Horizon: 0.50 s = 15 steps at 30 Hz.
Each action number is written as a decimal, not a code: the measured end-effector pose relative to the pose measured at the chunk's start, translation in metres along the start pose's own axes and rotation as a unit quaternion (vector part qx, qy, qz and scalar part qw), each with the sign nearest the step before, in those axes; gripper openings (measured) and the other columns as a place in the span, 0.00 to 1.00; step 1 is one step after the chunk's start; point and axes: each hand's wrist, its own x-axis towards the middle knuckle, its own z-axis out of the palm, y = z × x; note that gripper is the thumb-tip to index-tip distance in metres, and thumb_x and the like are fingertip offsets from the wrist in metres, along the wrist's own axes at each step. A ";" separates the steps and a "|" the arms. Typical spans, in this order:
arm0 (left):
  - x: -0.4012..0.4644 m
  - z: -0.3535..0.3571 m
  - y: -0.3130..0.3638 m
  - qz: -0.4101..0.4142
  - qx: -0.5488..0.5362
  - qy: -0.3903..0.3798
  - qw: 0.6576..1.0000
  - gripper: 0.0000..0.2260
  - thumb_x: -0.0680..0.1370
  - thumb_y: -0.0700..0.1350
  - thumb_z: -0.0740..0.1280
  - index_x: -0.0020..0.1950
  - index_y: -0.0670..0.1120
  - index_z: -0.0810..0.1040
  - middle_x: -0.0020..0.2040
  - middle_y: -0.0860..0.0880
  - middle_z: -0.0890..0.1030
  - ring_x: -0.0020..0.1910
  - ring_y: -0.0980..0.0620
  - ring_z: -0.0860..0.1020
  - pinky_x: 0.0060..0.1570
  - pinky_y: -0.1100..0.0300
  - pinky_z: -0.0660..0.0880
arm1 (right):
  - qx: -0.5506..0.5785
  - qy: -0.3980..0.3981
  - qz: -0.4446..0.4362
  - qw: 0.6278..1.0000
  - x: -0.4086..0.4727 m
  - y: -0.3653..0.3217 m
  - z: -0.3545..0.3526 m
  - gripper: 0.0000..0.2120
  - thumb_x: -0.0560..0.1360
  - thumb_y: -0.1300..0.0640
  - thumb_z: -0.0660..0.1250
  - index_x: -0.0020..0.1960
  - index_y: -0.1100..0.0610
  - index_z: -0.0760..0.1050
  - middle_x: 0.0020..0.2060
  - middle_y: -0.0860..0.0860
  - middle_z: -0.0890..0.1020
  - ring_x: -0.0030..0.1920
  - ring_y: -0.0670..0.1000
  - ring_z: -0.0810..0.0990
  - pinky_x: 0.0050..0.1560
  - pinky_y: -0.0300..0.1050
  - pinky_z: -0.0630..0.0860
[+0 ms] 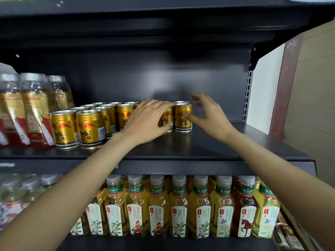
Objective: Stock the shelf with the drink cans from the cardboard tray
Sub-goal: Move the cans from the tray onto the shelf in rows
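Left hand grips an upright gold drink can; spread, empty right hand hovers just right of the neighbouring can.

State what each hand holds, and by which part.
The left hand grips a gold metal drink can round its side, near the top. The right hand is spread open beside the neighbouring gold can, holding nothing.

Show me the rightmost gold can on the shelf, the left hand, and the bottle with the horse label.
Rightmost gold can (183,118): head view, front of its label.
Left hand (145,118): head view, back of the hand.
Horse-label bottle (246,209): head view, middle of its body.
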 end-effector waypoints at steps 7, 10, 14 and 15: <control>-0.120 -0.021 0.056 -0.016 -0.130 0.207 0.970 0.09 0.77 0.46 0.63 0.51 0.45 0.81 0.44 0.52 0.82 0.48 0.55 0.75 0.53 0.60 0.66 | 0.036 0.156 -0.078 0.984 -0.142 -0.055 0.010 0.08 0.75 0.56 0.64 0.51 0.58 0.78 0.41 0.48 0.81 0.43 0.45 0.79 0.45 0.35 0.74; -0.179 -0.011 0.075 -0.082 -0.223 0.234 0.943 0.09 0.77 0.44 0.62 0.47 0.42 0.81 0.41 0.51 0.81 0.43 0.55 0.77 0.46 0.57 0.72 | -0.002 0.129 -0.098 0.987 -0.205 -0.063 0.035 0.07 0.76 0.60 0.64 0.47 0.62 0.79 0.40 0.51 0.82 0.41 0.47 0.78 0.42 0.38 0.75; -0.264 0.008 0.095 -0.182 -0.311 0.128 0.924 0.08 0.77 0.45 0.62 0.49 0.45 0.80 0.43 0.53 0.80 0.44 0.55 0.79 0.46 0.58 0.75 | 0.044 -0.001 -0.035 0.998 -0.287 -0.062 0.070 0.08 0.76 0.58 0.63 0.50 0.61 0.79 0.42 0.52 0.82 0.42 0.49 0.79 0.40 0.45 0.77; -0.286 0.014 0.099 -0.225 -0.328 0.080 0.914 0.08 0.77 0.46 0.62 0.49 0.47 0.79 0.43 0.55 0.80 0.45 0.56 0.79 0.47 0.58 0.75 | 0.061 -0.041 -0.004 0.997 -0.306 -0.061 0.078 0.08 0.76 0.57 0.64 0.51 0.59 0.78 0.42 0.51 0.82 0.42 0.48 0.79 0.40 0.46 0.78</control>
